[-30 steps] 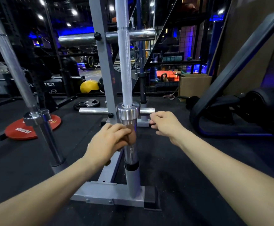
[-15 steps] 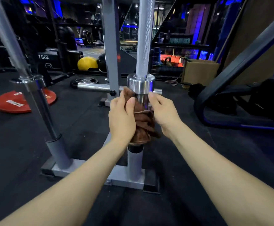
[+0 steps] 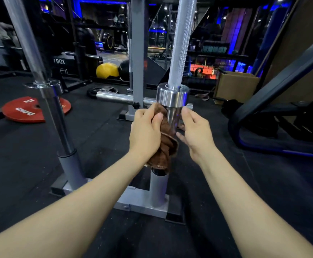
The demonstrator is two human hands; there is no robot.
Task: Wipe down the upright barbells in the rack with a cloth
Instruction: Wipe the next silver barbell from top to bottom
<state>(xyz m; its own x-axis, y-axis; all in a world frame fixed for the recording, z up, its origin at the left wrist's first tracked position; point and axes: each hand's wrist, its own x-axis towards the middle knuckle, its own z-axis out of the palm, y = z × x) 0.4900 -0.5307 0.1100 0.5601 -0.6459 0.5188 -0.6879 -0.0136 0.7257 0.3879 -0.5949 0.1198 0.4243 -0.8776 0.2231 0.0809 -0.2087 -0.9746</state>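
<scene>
The left hand (image 3: pixel 145 131) grips a brown cloth (image 3: pixel 166 144) against the sleeve of the upright barbell (image 3: pixel 180 53), just under its steel collar; the right hand (image 3: pixel 196 133), fingers loosely spread, holds nothing at the sleeve's 3 o'clock side. A second barbell (image 3: pixel 40 75) stands at 9 o'clock in the grey rack (image 3: pixel 142 203). A red plate (image 3: pixel 31 110) lies beyond at 10 o'clock, a cardboard box (image 3: pixel 235 86) at 2.
</scene>
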